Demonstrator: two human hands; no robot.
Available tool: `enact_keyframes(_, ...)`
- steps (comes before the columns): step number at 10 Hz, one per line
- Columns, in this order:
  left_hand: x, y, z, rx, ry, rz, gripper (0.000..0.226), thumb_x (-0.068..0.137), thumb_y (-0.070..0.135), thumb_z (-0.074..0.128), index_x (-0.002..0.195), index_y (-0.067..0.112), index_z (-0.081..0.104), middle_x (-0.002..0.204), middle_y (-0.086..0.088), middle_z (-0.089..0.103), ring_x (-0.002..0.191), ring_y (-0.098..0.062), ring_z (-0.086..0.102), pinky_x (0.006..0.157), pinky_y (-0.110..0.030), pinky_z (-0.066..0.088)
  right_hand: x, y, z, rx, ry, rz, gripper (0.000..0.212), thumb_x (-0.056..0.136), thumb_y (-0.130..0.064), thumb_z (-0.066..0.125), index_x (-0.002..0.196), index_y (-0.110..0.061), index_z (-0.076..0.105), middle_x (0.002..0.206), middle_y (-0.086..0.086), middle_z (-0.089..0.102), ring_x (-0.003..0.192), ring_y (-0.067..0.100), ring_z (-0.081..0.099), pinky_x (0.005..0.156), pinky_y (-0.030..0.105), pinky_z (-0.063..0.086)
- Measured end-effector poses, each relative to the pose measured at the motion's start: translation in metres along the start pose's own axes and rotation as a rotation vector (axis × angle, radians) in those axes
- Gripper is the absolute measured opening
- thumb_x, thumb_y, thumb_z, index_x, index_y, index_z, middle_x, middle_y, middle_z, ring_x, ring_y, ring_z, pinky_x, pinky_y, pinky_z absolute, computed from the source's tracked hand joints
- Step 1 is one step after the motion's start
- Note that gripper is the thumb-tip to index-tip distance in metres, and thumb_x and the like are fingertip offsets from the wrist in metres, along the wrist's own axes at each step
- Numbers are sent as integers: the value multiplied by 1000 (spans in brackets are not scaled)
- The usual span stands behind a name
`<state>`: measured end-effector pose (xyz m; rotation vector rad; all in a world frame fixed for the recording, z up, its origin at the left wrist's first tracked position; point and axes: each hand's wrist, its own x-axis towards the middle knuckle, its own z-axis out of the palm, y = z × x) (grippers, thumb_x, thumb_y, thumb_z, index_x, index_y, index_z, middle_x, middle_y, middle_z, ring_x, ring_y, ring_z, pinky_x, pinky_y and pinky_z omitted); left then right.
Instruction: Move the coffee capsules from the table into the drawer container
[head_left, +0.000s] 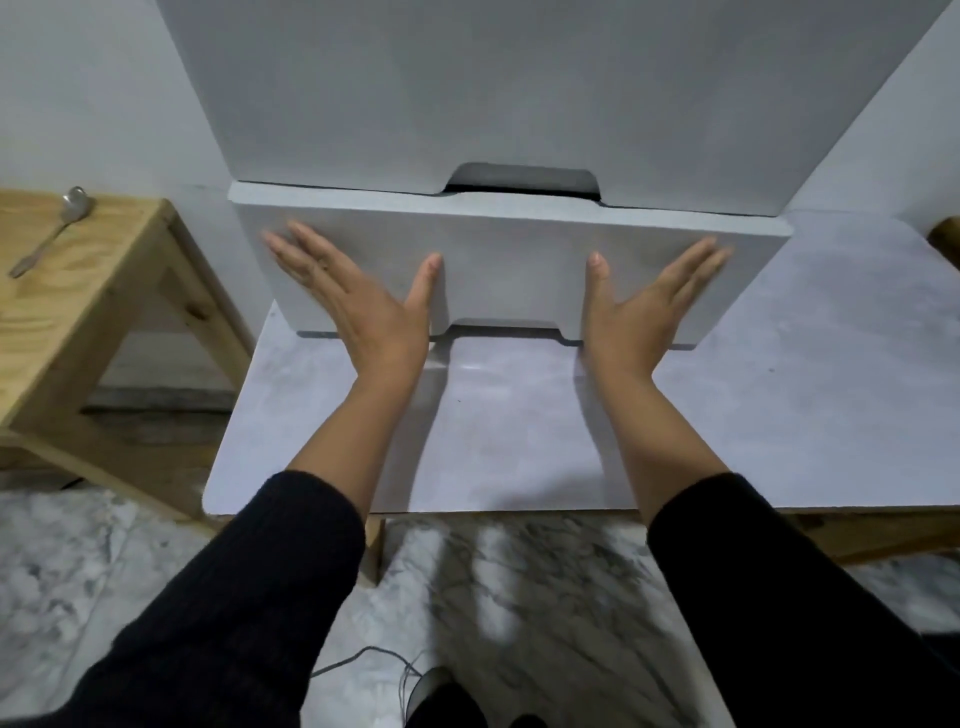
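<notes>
Under the straight, spread fingers (304, 244) of the left hand (353, 296) and right hand (644, 301) lies the drawer (511, 270) front, both palms flat on it, apparently pushing it shut. No coffee capsules show; below the hands the table (519, 441) is bare, so they are probably inside.

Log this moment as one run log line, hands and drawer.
left hand: flat on drawer front | right hand: flat on drawer front | drawer: slightly out | capsules: none visible
</notes>
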<state>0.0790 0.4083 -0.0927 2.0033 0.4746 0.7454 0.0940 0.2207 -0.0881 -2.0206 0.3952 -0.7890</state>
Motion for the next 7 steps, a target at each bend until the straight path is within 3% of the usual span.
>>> enact_keyframes(1, 12, -2, 10, -6, 19, 16, 123, 71, 66, 62, 144, -3, -8, 152, -28, -17, 143, -38, -13, 118, -46, 17, 12, 3, 14, 16, 15, -14, 100, 80, -44, 64, 144, 1, 2, 155, 20, -5, 144, 27, 1, 99, -3, 0)
enact_keyframes(2, 16, -5, 18, -2, 31, 27, 122, 71, 66, 62, 144, -4, -7, 152, -29, -15, 143, -38, -12, 120, -38, 12, 19, 7, 20, -1, 33, -43, 100, 81, -46, 62, 144, 3, 2, 154, 23, -4, 144, 30, 1, 100, -4, -2)
enact_keyframes(3, 17, -7, 19, 8, 41, 26, 118, 74, 62, 62, 145, -1, -7, 153, -26, -15, 145, -33, -10, 115, -18, 6, 17, 10, 20, -60, 27, -55, 99, 82, -49, 60, 144, 2, 3, 154, 23, -4, 144, 30, 1, 117, 23, 14)
enact_keyframes(4, 9, -4, 9, 16, -6, -2, 104, 82, 50, 60, 146, 1, -5, 155, -19, -14, 146, -26, -2, 103, -3, 7, 17, 9, 10, -93, -43, -37, 95, 84, -46, 59, 145, -3, 1, 156, 17, -7, 145, 26, 5, 115, 35, 24)
enact_keyframes(5, -30, -5, -15, 20, -86, 12, 84, 89, 35, 56, 147, 4, 4, 158, -13, -2, 146, -20, 1, 101, 3, -3, 4, 4, -13, -111, -193, -23, 79, 89, -33, 56, 146, -7, 7, 157, 12, -2, 144, 22, 12, 102, 1, 13)
enact_keyframes(6, -97, -16, -54, -22, -147, 62, 66, 89, 31, 54, 144, 11, 24, 154, -8, 22, 141, -2, 14, 109, -2, 8, -33, 11, -52, -92, -253, -121, 64, 87, -25, 53, 142, -9, 27, 153, 16, 22, 140, 26, 27, 98, -5, 11)
enact_keyframes(7, -185, -25, -101, -82, -301, 29, 49, 82, 34, 50, 131, 28, 43, 133, -5, 50, 127, 11, 36, 101, -2, 28, -100, 28, -105, -108, -420, -78, 47, 85, -42, 47, 131, -41, 36, 141, 0, 41, 127, 24, 47, 103, 26, 37)
